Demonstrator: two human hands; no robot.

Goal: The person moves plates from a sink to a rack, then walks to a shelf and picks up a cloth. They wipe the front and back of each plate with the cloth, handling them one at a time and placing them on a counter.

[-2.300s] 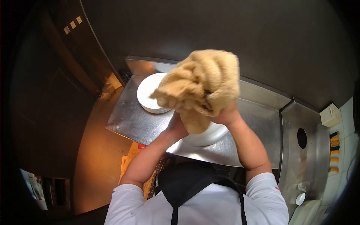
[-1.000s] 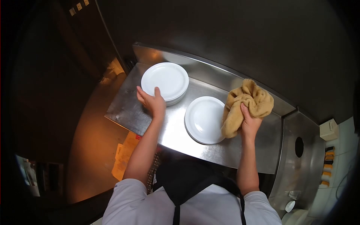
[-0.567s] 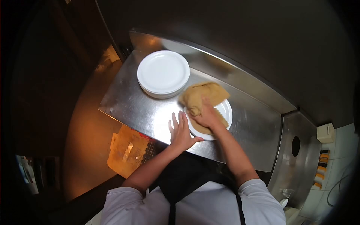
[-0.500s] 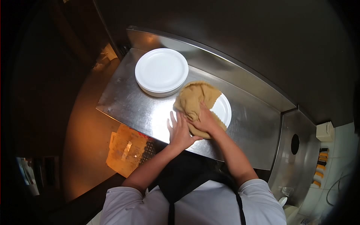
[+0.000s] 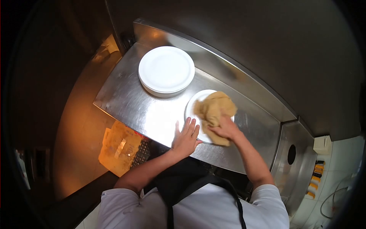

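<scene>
A white plate [image 5: 191, 111] lies on the steel counter in front of me, partly covered by a tan cloth [image 5: 215, 108]. My right hand [image 5: 226, 128] grips the bunched cloth and presses it on the plate's right side; the cloth is slightly blurred. At the plate's near left edge rests my left hand [image 5: 185, 140], its fingers stretched out and apart, touching the rim. Farther back on the left stands a stack of white plates [image 5: 166, 69], which neither hand touches.
The steel counter [image 5: 126, 97] has a raised back ledge [image 5: 228, 63]. To the right is a steel surface with a dark round hole [image 5: 291, 154]. Yellow-and-black handles [image 5: 315, 177] line the tiled wall. An orange-lit, stained sheet [image 5: 120, 149] sits below the counter's left edge.
My right hand has swept the cloth rightward over the plate, uncovering the plate's left side. My left hand stays by the near rim. The view has shifted slightly.
</scene>
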